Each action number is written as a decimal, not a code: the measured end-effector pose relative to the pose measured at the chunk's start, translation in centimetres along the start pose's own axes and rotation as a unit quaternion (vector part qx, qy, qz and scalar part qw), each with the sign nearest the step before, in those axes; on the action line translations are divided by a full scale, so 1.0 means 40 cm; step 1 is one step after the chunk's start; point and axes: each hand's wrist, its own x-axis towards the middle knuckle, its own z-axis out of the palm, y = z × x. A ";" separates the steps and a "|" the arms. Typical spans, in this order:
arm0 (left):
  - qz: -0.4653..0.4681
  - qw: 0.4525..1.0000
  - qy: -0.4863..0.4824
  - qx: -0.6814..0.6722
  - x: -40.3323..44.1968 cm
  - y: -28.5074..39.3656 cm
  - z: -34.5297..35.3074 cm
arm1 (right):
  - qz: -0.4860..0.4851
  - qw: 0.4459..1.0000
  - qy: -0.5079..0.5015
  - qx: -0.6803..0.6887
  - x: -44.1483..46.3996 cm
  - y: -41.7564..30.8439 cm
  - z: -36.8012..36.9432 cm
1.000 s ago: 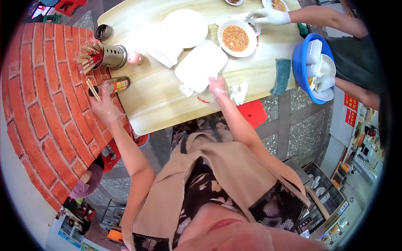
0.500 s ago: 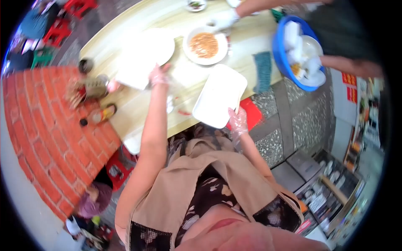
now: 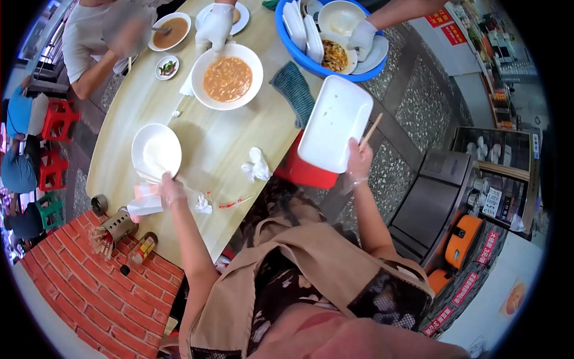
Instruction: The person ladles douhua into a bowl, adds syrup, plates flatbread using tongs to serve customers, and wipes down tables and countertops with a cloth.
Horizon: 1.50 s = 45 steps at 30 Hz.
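My left hand [image 3: 172, 191], in a clear plastic glove, is closed at the near rim of a white bowl [image 3: 156, 143] on the table; thin chopsticks seem to lie by its fingertips. Beside that hand is a white and pink tissue packet [image 3: 145, 200]. My right hand [image 3: 359, 160], gloved too, grips the corner of a white rectangular dish [image 3: 338, 116], tilted off the table's edge, with a few food bits on it. Wooden chopsticks [image 3: 372, 130] stick out of the same hand.
A co-worker's white-gloved hand [image 3: 214, 27] holds a bowl of soup [image 3: 228, 79]; their other hand [image 3: 362, 39] is in a blue tub [image 3: 284, 36] of dishes. Crumpled tissues [image 3: 257, 164], a green cloth [image 3: 293, 90], chopstick holder [image 3: 116, 230] and red stool [image 3: 308, 170] are near. A seated person eats opposite.
The view has turned and is sharper. My left hand has closed at the bowl's rim, where its fingers were spread before. My right hand still holds the dish, and chopsticks now show in it.
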 end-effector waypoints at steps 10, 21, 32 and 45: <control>0.025 0.979 -0.122 0.159 -0.305 0.279 0.063 | 0.035 0.996 0.077 0.029 0.072 0.127 -0.046; 0.037 0.934 -0.270 0.232 -0.462 0.400 0.242 | 0.026 0.993 0.092 0.074 0.039 0.113 -0.053; 0.057 0.892 -0.334 0.299 -0.511 0.418 0.401 | 0.035 0.988 0.104 0.107 0.027 0.128 -0.102; 0.120 0.825 -0.371 0.408 -0.489 0.407 0.469 | 0.054 0.990 0.092 0.092 0.071 0.054 -0.093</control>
